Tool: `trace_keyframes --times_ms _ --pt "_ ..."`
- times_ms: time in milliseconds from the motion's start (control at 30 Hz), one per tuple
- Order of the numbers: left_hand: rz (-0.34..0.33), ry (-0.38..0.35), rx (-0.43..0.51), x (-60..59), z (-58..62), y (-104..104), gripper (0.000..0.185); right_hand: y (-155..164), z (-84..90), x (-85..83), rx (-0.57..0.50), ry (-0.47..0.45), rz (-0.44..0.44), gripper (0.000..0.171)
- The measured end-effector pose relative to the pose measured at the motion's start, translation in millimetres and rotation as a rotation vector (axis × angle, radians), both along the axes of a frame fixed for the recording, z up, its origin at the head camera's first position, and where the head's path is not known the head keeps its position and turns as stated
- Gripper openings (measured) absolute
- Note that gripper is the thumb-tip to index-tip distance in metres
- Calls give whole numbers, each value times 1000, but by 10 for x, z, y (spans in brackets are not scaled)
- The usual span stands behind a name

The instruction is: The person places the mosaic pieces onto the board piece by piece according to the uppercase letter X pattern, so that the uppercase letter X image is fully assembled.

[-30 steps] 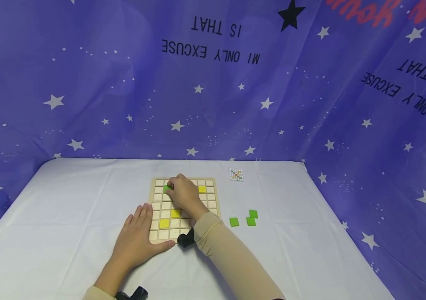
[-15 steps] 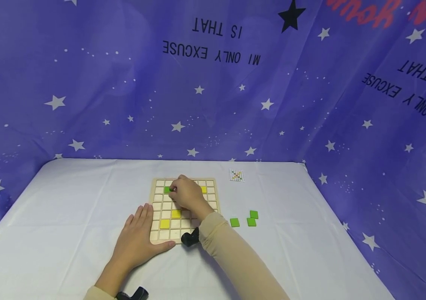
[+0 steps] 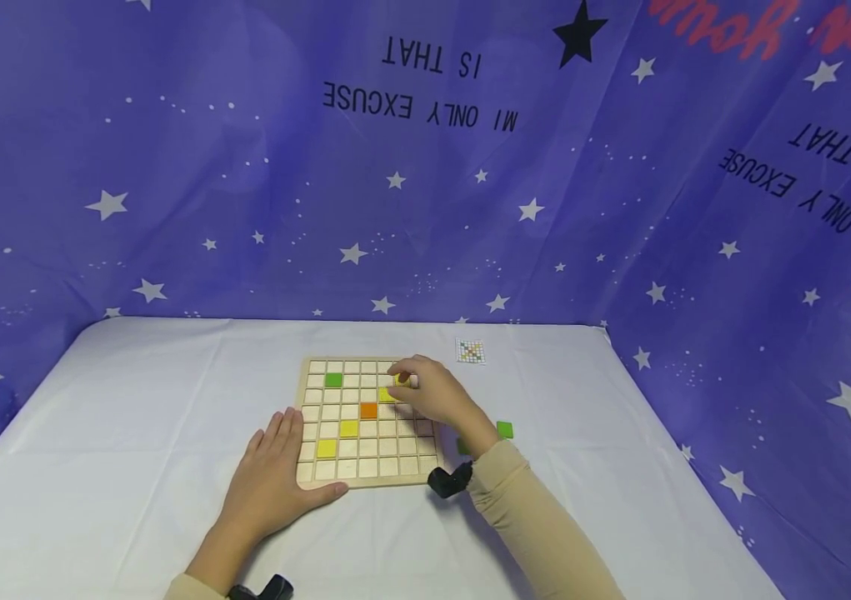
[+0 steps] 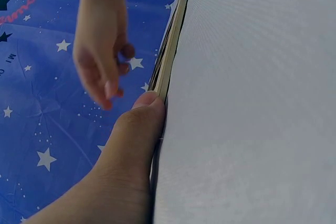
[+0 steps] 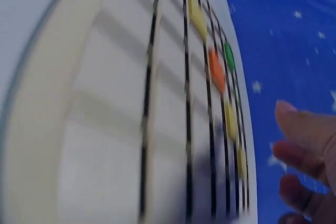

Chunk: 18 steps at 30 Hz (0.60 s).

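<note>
Right hand (image 3: 433, 394) hovers over board (image 3: 367, 477); left hand (image 3: 272, 479) flat.

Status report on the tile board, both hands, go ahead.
Left hand flat, bracing wooden board. Right hand over board's far right, empty as far as visible. Green tile seated far left. Nothing obstructing.

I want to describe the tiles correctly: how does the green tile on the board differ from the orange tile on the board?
The green tile is green and sits near the far left corner of the wooden grid board; the orange tile is orange and sits near the board's middle. The green tile has only bare cells around it; the orange tile has a yellow tile diagonally next to it. Both are square, lie flat in a cell, and no hand touches them.
</note>
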<state>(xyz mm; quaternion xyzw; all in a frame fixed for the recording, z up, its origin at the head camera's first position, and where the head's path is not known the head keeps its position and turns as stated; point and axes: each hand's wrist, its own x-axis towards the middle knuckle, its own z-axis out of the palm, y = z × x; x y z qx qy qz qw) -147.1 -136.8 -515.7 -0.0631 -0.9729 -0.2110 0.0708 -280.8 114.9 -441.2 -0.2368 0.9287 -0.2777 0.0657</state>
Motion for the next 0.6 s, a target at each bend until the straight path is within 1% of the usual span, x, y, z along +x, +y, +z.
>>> trace_keyframes --times_ms 100,200,433,600 --pt "0 -3 -1 -1 -2 3 136 269 -31 21 -21 0 5 35" --pt "-1 -3 -1 -3 -2 5 136 536 -62 60 -3 8 -17 35" --pt "-3 -10 5 -4 6 7 136 1144 -171 216 35 -6 -120 36" --pt "1 3 10 -11 10 7 135 1488 -264 289 47 4 -192 36"
